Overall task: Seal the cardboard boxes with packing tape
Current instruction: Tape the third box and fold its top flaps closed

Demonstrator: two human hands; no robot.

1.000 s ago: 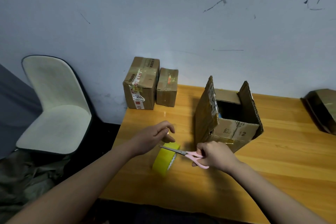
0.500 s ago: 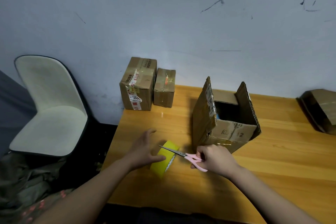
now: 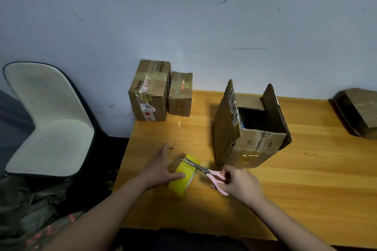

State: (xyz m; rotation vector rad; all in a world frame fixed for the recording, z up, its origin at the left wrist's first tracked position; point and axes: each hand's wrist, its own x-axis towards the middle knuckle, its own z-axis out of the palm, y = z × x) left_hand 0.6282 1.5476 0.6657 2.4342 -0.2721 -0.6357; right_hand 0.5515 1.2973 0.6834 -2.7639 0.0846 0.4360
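The yellow packing tape roll point(image 3: 184, 175) stands on edge on the wooden table point(image 3: 306, 179), near the front left corner, just left of the open cardboard box point(image 3: 250, 128). Your left hand point(image 3: 159, 169) rests against the roll's left side with the fingers fairly straight and the thumb laid along its lower face, steadying it rather than gripping it. Your right hand point(image 3: 238, 182) holds the pink-handled scissors point(image 3: 204, 170), fingers curled through the loops, blades lying across the top of the roll. I can't tell whether the blades are on a free tape end or just touching the roll; too small to read. The box's two long flaps stand upright and it is unsealed. Two taped boxes point(image 3: 159, 91) sit at the back left against the wall, and another carton point(image 3: 359, 112) lies at the right edge. Risks: the roll is on its rim and only lightly braced, so blade pressure could roll it toward the table edge. Blade tips point at your left hand, so a slip nicks fingers. If a cut end drops back onto the roll, you lose it.
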